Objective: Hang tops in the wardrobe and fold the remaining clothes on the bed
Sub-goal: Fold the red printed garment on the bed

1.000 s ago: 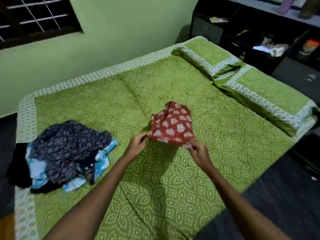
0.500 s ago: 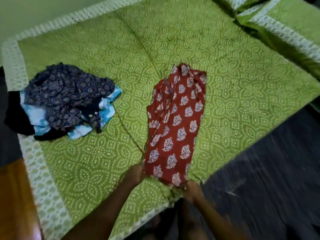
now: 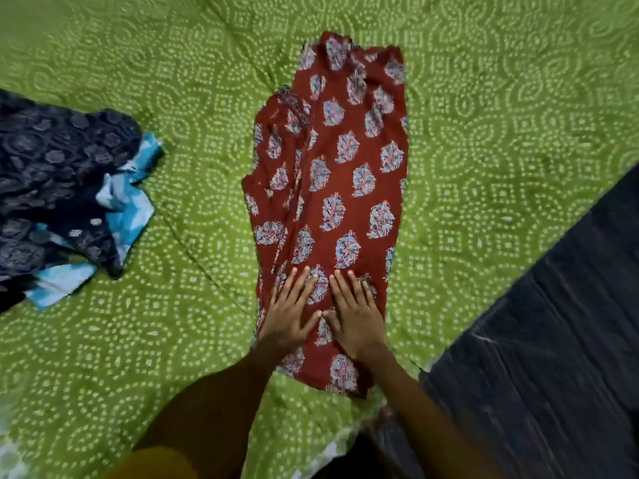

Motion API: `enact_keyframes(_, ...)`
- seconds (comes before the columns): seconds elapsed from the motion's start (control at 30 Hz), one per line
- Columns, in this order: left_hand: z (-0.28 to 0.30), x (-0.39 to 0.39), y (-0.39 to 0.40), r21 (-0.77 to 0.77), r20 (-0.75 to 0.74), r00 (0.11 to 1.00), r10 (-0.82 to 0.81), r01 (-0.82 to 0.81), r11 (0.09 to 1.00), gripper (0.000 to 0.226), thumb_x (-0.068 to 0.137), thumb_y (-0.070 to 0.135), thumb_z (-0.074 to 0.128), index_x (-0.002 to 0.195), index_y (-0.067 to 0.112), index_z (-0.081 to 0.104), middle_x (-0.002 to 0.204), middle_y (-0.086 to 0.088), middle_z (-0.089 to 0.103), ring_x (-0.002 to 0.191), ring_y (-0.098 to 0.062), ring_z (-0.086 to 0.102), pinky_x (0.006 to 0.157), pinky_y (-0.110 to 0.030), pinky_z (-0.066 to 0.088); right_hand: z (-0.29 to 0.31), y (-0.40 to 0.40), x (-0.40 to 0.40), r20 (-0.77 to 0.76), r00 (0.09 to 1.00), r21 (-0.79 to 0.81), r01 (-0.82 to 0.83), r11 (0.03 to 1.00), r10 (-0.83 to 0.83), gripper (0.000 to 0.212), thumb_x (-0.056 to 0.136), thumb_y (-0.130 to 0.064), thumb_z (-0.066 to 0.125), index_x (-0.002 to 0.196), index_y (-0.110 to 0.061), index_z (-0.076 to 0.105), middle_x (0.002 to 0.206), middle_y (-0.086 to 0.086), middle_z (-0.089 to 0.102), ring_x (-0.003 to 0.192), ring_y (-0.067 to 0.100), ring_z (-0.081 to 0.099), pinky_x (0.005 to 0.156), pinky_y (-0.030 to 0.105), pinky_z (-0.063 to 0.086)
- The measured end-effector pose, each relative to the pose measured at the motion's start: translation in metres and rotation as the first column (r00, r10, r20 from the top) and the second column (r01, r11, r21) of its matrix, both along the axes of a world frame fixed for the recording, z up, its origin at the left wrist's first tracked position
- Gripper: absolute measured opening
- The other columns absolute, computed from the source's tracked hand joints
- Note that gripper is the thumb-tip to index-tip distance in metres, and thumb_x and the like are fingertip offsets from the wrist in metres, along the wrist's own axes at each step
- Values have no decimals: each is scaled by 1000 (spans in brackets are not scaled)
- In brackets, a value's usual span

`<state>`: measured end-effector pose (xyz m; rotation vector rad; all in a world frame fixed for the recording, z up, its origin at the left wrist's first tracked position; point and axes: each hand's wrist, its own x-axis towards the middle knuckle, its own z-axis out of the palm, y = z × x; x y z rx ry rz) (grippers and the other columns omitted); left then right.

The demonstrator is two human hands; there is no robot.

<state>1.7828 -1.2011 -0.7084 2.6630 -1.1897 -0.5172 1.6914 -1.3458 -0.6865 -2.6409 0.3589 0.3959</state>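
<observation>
The red printed garment [image 3: 332, 188] lies lengthwise on the bed [image 3: 501, 140], near the bed's front edge, with its far end bunched and a lengthwise ridge of fabric running left of centre. This flat, extended layout probably serves to prepare the cloth for folding.

Both hands rest on the near end of the garment, side by side, thumbs almost touching. The left hand [image 3: 290, 314] and the right hand [image 3: 356, 318] lie palm down with fingers straight and slightly spread. Neither grip is clenched; each is released and presses flat on the fabric, grasping nothing. The likely purpose is to pin the near end and smooth out creases before the first fold.

A pile of dark blue and light blue clothes [image 3: 65, 198] sits well apart on the left of the bed, not yet folded.
</observation>
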Motion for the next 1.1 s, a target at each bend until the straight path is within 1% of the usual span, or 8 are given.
enact_keyframes(0.17,-25,2,2,-145,100,995,-4,18,989,66,89,44,35,148,19,20,155,-1,17,146,-14,-2,116,-34,-4,-26,15,-2,218,974,-164,95,982,-58,64,92,-45,36,147,-11,31,154,3,27,143,22,18,114,42,16)
enact_keyframes(0.47,-25,1,2,-237,100,995,-24,47,970,61,90,43,35,144,14,35,151,-9,33,141,-24,21,117,-36,-2,-19,23,9,281,938,-180,259,949,-203,61,88,-46,32,139,-13,46,145,0,44,138,21,35,113,35,15)
enact_keyframes(0.6,-16,5,11,-450,34,997,-69,77,890,57,91,36,37,140,8,37,148,-13,37,138,-23,25,118,-30,-3,2,55,45,309,721,9,650,760,-620,31,91,-29,52,113,-9,61,118,8,59,112,25,49,93,31,33)
enact_keyframes(0.67,1,10,22,-650,-192,980,-51,-88,754,50,85,22,43,132,3,43,140,-16,43,131,-20,33,116,-28,15,11,73,69,223,494,380,750,542,-840,14,90,-23,59,93,-11,67,94,7,64,93,23,57,79,29,40)
enact_keyframes(0.73,18,15,39,-718,-405,913,41,-346,604,42,76,9,47,117,3,50,125,-15,49,117,-19,44,104,-27,34,16,93,89,69,374,663,676,322,-925,15,89,-26,62,77,-17,65,76,3,63,77,18,58,75,38,48)
enact_keyframes(0.83,32,35,65,-561,-681,702,210,-684,466,27,78,2,52,102,13,50,104,-7,56,91,-10,56,82,-19,44,13,116,106,173,480,374,776,508,-860,35,81,-48,66,81,-13,58,78,3,57,72,20,51,67,38,42)
enact_keyframes(0.9,31,55,78,-386,-822,529,211,-790,476,22,87,-3,50,90,18,54,87,2,61,73,2,59,71,-19,45,4,122,109,233,531,153,807,570,-815,36,80,-48,66,88,-14,58,83,4,59,78,23,52,67,35,40)
enact_keyframes(1.1,38,94,63,-184,-939,332,89,-704,686,27,97,-2,38,81,10,57,79,-7,61,58,-6,63,54,-13,48,-22,108,95,158,171,796,561,228,-973,34,92,-32,53,74,-4,60,66,6,49,64,15,41,59,34,32)
